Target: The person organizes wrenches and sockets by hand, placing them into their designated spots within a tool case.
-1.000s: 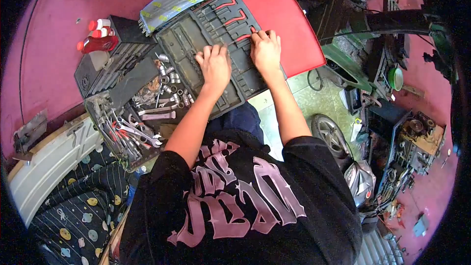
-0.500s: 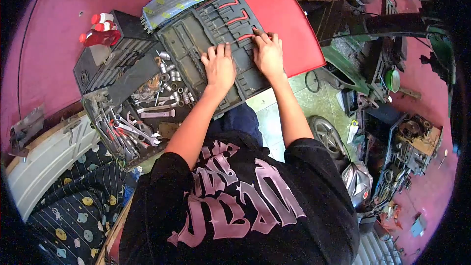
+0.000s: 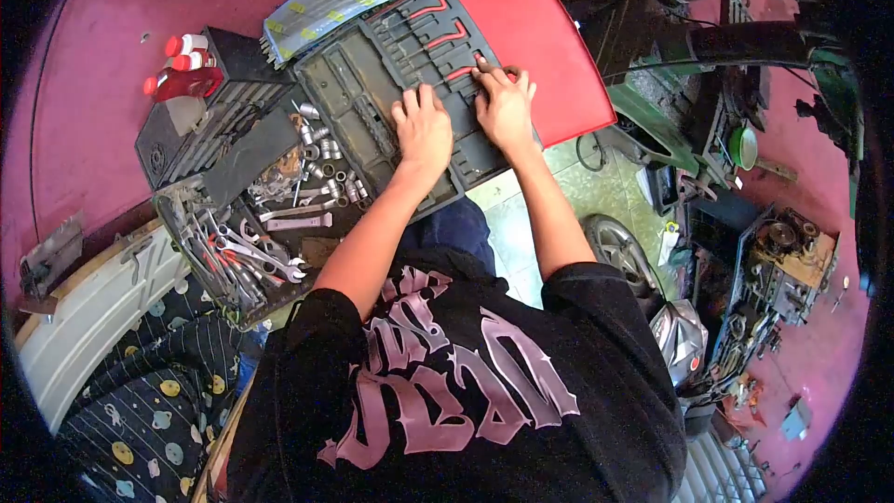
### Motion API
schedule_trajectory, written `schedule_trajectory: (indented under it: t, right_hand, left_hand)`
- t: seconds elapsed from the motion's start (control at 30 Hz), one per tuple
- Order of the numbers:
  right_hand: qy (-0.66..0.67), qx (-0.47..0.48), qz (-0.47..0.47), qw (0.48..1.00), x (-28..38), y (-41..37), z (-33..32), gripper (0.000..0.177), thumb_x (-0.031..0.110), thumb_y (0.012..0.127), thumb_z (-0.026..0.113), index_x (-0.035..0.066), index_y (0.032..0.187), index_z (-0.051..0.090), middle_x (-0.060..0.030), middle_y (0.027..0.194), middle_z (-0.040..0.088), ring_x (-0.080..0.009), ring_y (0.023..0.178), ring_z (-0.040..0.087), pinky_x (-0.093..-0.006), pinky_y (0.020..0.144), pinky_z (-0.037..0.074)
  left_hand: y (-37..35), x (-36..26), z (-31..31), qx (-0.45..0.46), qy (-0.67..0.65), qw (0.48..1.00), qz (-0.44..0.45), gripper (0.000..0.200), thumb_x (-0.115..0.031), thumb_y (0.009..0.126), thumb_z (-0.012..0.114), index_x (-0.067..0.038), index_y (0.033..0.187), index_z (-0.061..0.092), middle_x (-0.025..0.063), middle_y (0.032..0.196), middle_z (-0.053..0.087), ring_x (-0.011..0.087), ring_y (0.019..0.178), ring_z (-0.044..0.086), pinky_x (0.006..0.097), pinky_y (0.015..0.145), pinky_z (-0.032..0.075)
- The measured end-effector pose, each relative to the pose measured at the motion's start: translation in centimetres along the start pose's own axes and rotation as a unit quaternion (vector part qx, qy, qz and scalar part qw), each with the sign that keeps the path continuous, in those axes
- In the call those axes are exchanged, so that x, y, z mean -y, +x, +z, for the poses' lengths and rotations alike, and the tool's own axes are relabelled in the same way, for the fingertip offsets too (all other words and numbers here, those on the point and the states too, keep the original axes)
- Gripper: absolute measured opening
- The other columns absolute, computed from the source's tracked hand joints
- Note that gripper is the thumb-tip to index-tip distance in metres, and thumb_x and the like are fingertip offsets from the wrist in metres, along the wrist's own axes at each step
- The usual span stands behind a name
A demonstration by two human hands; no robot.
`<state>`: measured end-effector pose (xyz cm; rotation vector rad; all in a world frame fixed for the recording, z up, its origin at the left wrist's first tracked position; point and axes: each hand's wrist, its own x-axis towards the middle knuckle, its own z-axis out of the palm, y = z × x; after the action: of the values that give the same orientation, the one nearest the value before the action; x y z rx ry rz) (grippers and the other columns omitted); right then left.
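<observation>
Left hand (image 3: 424,126) lies flat and empty on the black moulded plastic tool tray (image 3: 358,70), while the right hand (image 3: 506,107) touches the red-sleeved L-shaped steel key (image 3: 459,73) seated there, grip unclear; the key is probably light and stiff, best pinched by its sleeve.

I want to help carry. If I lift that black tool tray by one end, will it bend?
Probably a little: the tray looks like thin moulded plastic, long and wide, so it may flex. It seems fairly light, since most slots are bare. The red-handled tools sit in grooves and might slip out if it tilts.
</observation>
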<state>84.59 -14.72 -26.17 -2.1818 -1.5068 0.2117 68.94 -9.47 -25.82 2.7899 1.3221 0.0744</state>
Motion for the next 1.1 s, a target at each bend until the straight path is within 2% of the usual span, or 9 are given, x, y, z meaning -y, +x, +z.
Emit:
schedule_trajectory:
  t: [0.2,0.33,0.43,0.5,0.63,0.8,0.97,1.03,1.1]
  right_hand:
    - [-0.032,-0.001,0.007,0.999,0.4,0.2,0.3,0.041,0.01,0.083,0.071,0.01,0.123,0.074,-0.0009,0.144,0.067,-0.0377,0.126,0.055,-0.0533,0.107,0.04]
    - [-0.056,0.014,0.003,0.998,0.8,-0.3,-0.2,0.051,0.012,0.086,0.072,0.015,0.136,0.069,-0.0003,0.152,0.062,-0.0407,0.131,0.051,-0.0566,0.107,0.039]
    - [-0.042,0.044,0.02,0.998,2.4,-2.2,-1.0,0.058,0.015,0.088,0.073,0.015,0.145,0.063,-0.0027,0.16,0.055,-0.0435,0.14,0.045,-0.0592,0.116,0.033]
    - [-0.022,-0.024,0.059,0.998,3.5,-4.4,-0.5,0.055,0.012,0.089,0.07,0.011,0.143,0.063,-0.0053,0.158,0.056,-0.0421,0.14,0.046,-0.06,0.115,0.033]
    - [0.02,-0.028,0.069,0.997,6.5,-9.0,0.2,0.048,0.009,0.091,0.068,0.01,0.139,0.065,-0.005,0.154,0.059,-0.0406,0.136,0.046,-0.0575,0.117,0.032]
    - [0.027,0.037,0.0,0.999,10.9,-11.3,0.5,0.048,0.007,0.09,0.069,0.011,0.138,0.066,-0.0049,0.151,0.06,-0.0396,0.136,0.045,-0.0559,0.117,0.033]
    - [-0.008,0.077,-0.089,0.993,16.0,-9.6,1.4,0.047,0.007,0.086,0.071,0.011,0.134,0.067,-0.0051,0.15,0.06,-0.0384,0.136,0.046,-0.0563,0.115,0.034]
    - [-0.018,0.055,-0.128,0.99,18.8,-8.4,1.4,0.042,0.008,0.087,0.071,0.011,0.129,0.068,-0.0045,0.144,0.063,-0.0375,0.133,0.049,-0.0558,0.113,0.035]
    - [-0.005,0.025,-0.143,0.989,21.5,-7.5,2.5,0.037,0.006,0.089,0.071,0.014,0.125,0.071,-0.0012,0.138,0.068,-0.0337,0.13,0.051,-0.0539,0.112,0.036]
  left_hand:
    - [0.2,0.3,0.0,0.033,0.002,0.999,0.017,0.04,-0.012,0.096,0.06,0.008,0.131,0.066,0.0122,0.126,0.058,0.0329,0.12,0.051,0.0532,0.106,0.041]
    - [-0.7,1.1,-0.9,-0.02,0.01,1.0,0.016,0.043,-0.018,0.095,0.066,0.006,0.131,0.068,0.0114,0.13,0.06,0.0335,0.12,0.052,0.0553,0.107,0.04]
    - [-2.2,2.5,-2.5,0.005,-0.089,0.996,0.009,0.058,-0.022,0.092,0.072,0.003,0.143,0.061,0.0123,0.138,0.059,0.0353,0.125,0.051,0.0578,0.109,0.037]
    - [-3.7,3.8,-3.4,0.034,-0.167,0.985,0.027,0.064,-0.022,0.089,0.076,0.0,0.146,0.059,0.0135,0.143,0.059,0.0367,0.13,0.05,0.0577,0.111,0.034]
    - [-8.0,7.2,-6.2,0.038,-0.243,0.968,0.054,0.057,-0.021,0.089,0.077,-0.002,0.141,0.063,0.013,0.141,0.062,0.0331,0.131,0.051,0.0531,0.112,0.034]
    - [-15.2,13.0,-8.2,0.031,-0.304,0.952,0.018,0.048,-0.019,0.091,0.077,-0.005,0.135,0.067,0.0116,0.136,0.066,0.0304,0.131,0.053,0.0503,0.113,0.034]
    - [-22.3,19.4,-9.4,0.017,-0.321,0.944,-0.079,0.041,-0.017,0.093,0.075,-0.007,0.132,0.069,0.0117,0.131,0.069,0.031,0.127,0.058,0.046,0.112,0.034]
    - [-24.7,22.1,-9.8,-0.023,-0.315,0.942,-0.109,0.036,-0.018,0.092,0.077,-0.006,0.126,0.072,0.0111,0.125,0.072,0.0307,0.122,0.06,0.0475,0.105,0.037]
    - [-27.0,25.0,-10.1,-0.051,-0.307,0.939,-0.147,0.035,-0.017,0.091,0.077,-0.006,0.124,0.073,0.0108,0.125,0.072,0.0311,0.121,0.061,0.0475,0.104,0.038]
